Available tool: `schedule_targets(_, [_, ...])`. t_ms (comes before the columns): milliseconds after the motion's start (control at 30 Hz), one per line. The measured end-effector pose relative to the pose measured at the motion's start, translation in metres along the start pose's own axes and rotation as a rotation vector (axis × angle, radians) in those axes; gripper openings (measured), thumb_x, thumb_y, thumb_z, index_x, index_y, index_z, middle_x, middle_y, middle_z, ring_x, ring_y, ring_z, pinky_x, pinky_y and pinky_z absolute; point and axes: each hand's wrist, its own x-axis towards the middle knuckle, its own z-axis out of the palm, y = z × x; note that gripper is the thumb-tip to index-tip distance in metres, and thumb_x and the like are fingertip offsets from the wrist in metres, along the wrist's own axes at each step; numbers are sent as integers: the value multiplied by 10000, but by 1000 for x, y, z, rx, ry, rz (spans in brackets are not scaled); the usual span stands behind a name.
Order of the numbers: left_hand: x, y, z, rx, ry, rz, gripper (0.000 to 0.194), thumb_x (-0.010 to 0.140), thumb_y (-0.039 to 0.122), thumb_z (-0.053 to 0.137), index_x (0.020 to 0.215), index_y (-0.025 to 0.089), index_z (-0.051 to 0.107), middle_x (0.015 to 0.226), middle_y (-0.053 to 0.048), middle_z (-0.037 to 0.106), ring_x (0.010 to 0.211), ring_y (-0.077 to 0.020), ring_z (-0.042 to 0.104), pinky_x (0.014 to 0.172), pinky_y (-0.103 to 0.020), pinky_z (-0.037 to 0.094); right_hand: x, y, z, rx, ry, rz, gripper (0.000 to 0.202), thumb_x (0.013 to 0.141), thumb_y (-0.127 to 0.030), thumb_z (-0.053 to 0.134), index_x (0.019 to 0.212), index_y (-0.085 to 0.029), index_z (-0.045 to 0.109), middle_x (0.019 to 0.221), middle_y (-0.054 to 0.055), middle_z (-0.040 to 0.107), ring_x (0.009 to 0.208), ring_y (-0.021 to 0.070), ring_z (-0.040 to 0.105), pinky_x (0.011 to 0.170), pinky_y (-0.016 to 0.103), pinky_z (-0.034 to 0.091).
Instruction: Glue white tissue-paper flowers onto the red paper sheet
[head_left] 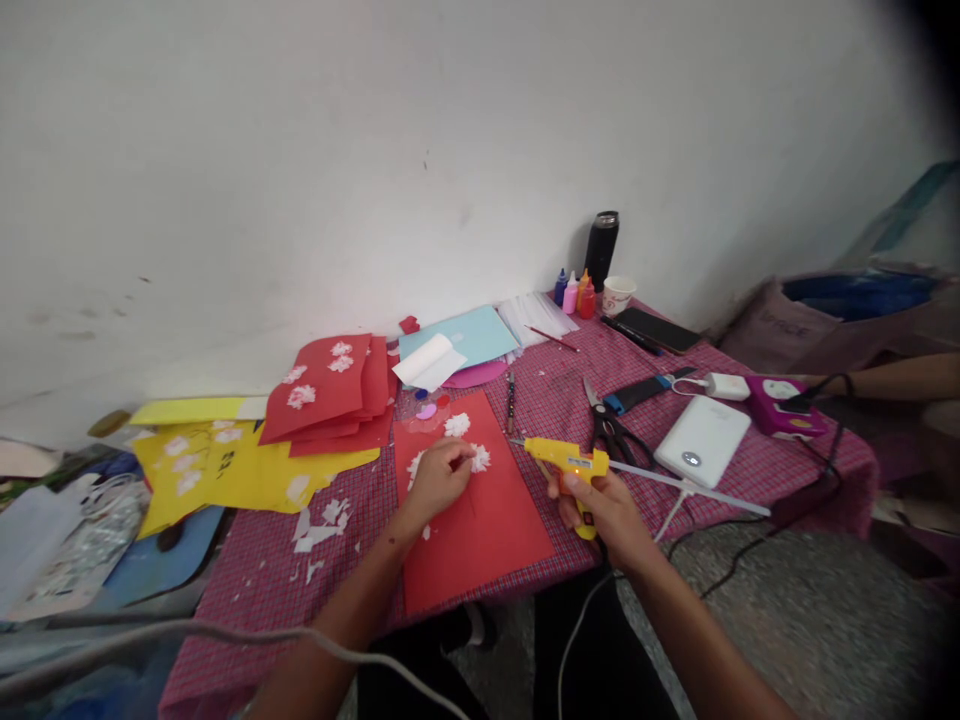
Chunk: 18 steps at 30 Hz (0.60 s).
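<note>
My right hand (pixel 604 510) is wrapped round the grip of a yellow hot glue gun (pixel 562 455), a long clear glue stick (pixel 690 487) jutting from its rear. The gun's nozzle points left, above the edge of a red paper sheet (pixel 480 545). Over that sheet my left hand (pixel 442 478) has its fingers drawn together at the left side of a white paper flower (pixel 481 458). What sits between those fingertips is hidden. Another white flower (pixel 457 426) lies just above, and one more is partly covered by the hand. Paint dabs (pixel 426 411) sit at the sheet's top.
Folded red cards (pixel 322 385) with flowers and yellow paper (pixel 247 470) lie left, near white scraps (pixel 322 525). Scissors (pixel 611 425), a white power bank (pixel 703 440) and a purple power strip (pixel 784 405) are right. Cables hang at the front. Another person's arm (pixel 892 378) shows far right.
</note>
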Motion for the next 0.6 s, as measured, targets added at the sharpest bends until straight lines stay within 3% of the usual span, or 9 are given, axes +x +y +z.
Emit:
schedule_targets(100, [0, 1, -1, 11, -18, -8, 145, 806, 104, 594, 851, 199, 693, 927, -30, 716, 883, -172, 638, 823, -302, 495, 1, 0, -1, -32, -20, 5, 316, 948, -474, 592, 862, -172, 631, 502, -33, 512, 440, 117, 420, 464, 266, 271])
schedule_targets(267, [3, 7, -2, 15, -40, -10, 109, 794, 108, 588, 741, 192, 633, 848, -20, 687, 838, -166, 622, 800, -292, 482, 1, 1, -1, -57, -15, -13, 329, 956, -475, 578, 863, -167, 645, 515, -21, 528, 437, 113, 409, 457, 271, 258])
schedule_targets(600, [1, 8, -3, 65, -29, 3, 120, 870, 177, 530, 775, 201, 598, 888, -32, 669, 871, -174, 604, 835, -303, 474, 0, -1, 0, -46, -11, -8, 321, 941, -493, 600, 877, -180, 634, 554, -20, 538, 453, 117, 411, 468, 271, 272])
